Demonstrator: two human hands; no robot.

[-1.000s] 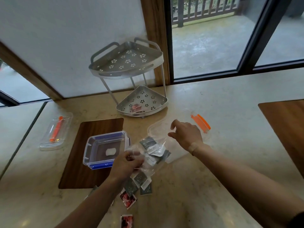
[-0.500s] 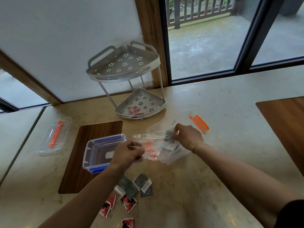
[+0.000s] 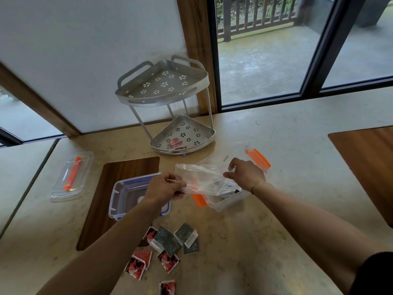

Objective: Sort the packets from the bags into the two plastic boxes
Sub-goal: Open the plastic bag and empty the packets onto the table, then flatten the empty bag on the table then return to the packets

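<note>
Both hands hold a clear plastic bag (image 3: pixel 204 177) stretched level above the table. My left hand (image 3: pixel 163 187) pinches its left end and my right hand (image 3: pixel 246 174) grips its right end. A few grey packets (image 3: pixel 228 191) still show inside the bag, over the clear box with orange clips (image 3: pixel 225 203). Left of it stands the clear box with blue clips (image 3: pixel 125 192), which holds no packets. Several grey packets (image 3: pixel 176 239) and red packets (image 3: pixel 140 261) lie loose on the table near me.
A clear lid with an orange strip (image 3: pixel 71 177) lies at the left. A two-tier metal corner rack (image 3: pixel 170 107) stands at the back, with a small red packet (image 3: pixel 175 143) on its lower shelf. A dark wooden mat (image 3: pixel 100 211) lies under the blue-clip box.
The bag has gone from hanging tilted, spilling packets onto the table, to being held level over the orange-clip box. My view has moved closer to the table.
</note>
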